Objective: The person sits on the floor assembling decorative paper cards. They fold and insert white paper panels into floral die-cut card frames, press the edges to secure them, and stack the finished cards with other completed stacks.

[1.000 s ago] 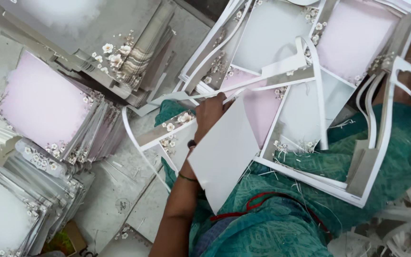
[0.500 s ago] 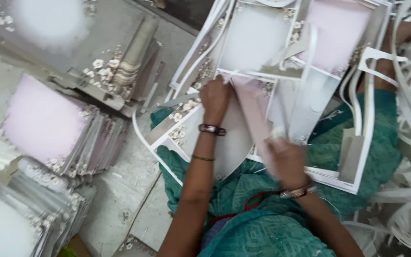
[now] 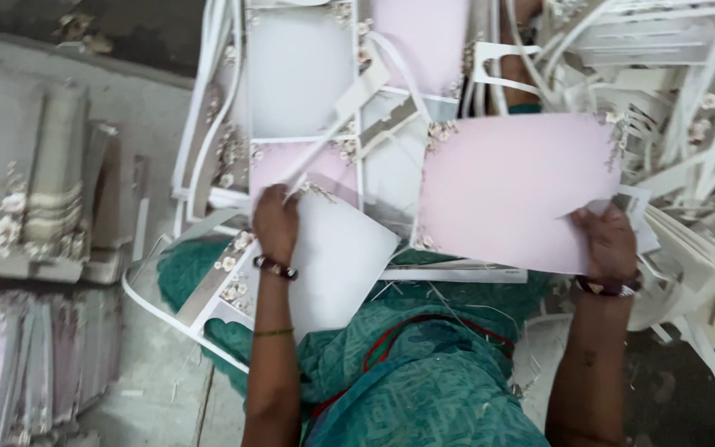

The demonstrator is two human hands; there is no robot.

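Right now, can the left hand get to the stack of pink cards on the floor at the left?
Probably yes. The left hand holds a white sheet, but bare floor lies between it and the stack of pink cards.

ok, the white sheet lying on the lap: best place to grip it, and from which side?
Probably the white sheet's free lower-right edge, coming from the right. It overhangs the green cloth there, so fingers could pinch above and below. The left hand already pins its top-left corner; the right hand holds the pink card.
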